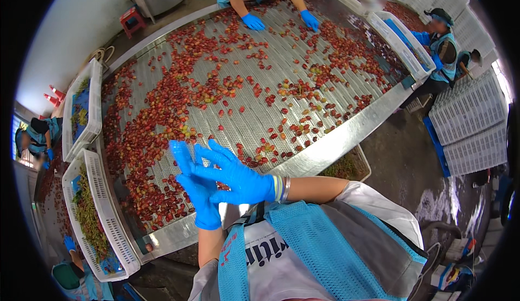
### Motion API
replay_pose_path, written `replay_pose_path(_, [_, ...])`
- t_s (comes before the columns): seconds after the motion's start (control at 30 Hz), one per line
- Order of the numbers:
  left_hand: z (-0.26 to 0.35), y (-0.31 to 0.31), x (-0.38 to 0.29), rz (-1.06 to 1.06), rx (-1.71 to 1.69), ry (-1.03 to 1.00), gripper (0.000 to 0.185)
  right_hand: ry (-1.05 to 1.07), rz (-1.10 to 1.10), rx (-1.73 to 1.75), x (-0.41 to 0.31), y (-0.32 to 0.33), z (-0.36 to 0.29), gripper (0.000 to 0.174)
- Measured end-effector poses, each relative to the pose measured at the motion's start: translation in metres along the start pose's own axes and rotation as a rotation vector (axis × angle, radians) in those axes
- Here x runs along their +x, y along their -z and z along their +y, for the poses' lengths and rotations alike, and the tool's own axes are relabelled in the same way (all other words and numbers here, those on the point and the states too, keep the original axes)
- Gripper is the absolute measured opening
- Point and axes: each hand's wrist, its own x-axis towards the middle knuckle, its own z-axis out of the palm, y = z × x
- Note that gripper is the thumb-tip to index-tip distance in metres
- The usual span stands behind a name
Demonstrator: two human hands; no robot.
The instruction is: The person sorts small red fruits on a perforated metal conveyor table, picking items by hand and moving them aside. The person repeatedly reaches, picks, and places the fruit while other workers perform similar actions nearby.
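Note:
My left hand [200,195] and my right hand [239,178], both in blue gloves, are raised over the near edge of a perforated metal sorting table [211,126]. The right hand overlaps the left, and its fingers cross in front of it; how firmly they touch cannot be told. The fingers of both are spread, and nothing shows in either hand. Loose red and yellowish grapes [162,126] lie scattered over the table, thickest on its left side. Fewer grapes [298,129] lie to the right of my hands.
White crates with stems [95,219] line the left end; another crate [402,45] rests on the far right corner. Across the table, a co-worker's gloved hands [254,22] touch the grapes. A smooth metal rim [325,146] borders my side. Stacked crates [471,126] stand at right.

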Motion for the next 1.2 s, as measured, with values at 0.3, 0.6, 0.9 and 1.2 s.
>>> replay_pose_path(0.3, [-0.100,-0.027,-0.026,-0.555,-0.139,0.871,0.064,-0.397,-0.390,0.726,-0.090,0.036,0.094,0.049])
replay_pose_path(0.6, [-0.271,-0.051,-0.037,-1.322,1.044,0.012,0.040,-1.382,0.127,-1.027,-0.220,0.169,0.298,0.079])
replay_pose_path(0.9, [-0.209,0.047,0.044,-0.303,1.967,0.144,0.078,-0.624,-0.010,-0.191,-0.115,0.096,0.297,0.051])
replay_pose_path(1.2, [-0.243,-0.046,-0.073,-0.424,1.558,0.215,0.060,-1.011,0.080,-0.901,-0.149,0.230,0.406,0.077])
